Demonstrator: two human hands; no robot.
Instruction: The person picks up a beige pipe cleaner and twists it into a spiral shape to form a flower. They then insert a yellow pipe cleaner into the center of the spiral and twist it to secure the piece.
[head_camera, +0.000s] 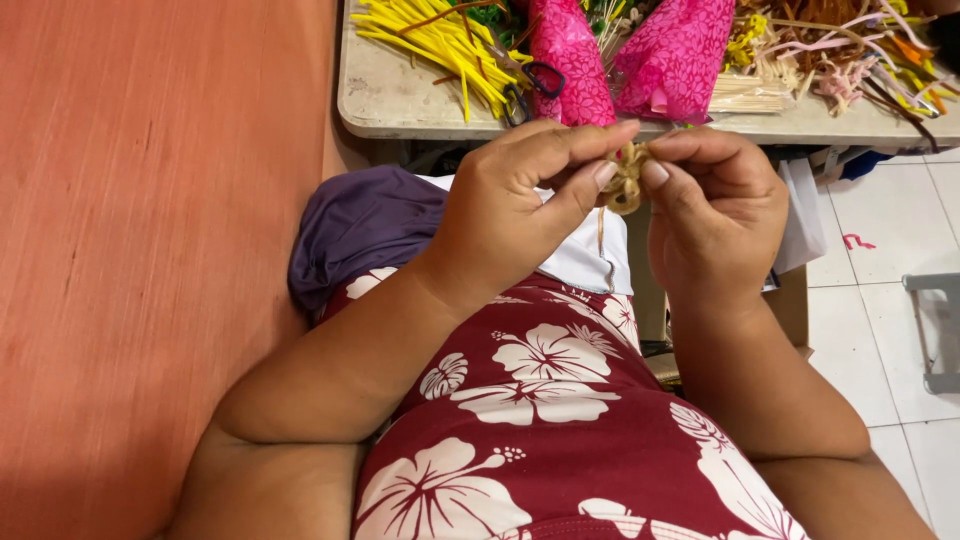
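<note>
The left hand (510, 205) and right hand (715, 205) pinch a small tan straw knot (625, 178) between thumbs and forefingers.

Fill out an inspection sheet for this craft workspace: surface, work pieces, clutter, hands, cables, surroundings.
Surface: pale worn tabletop, crowded along its far side.
Work pieces: small tan fibre knot, pinched between both hands above the lap; a thin strand hangs from it.
Clutter: yellow strips, two pink patterned cones, scissors, mixed coloured strips.
Hands: left hand and right hand both grip the knot by the fingertips.
Cables: nothing seen.
Surroundings: reddish-orange wall, white tiled floor, purple cloth on the lap.
</note>
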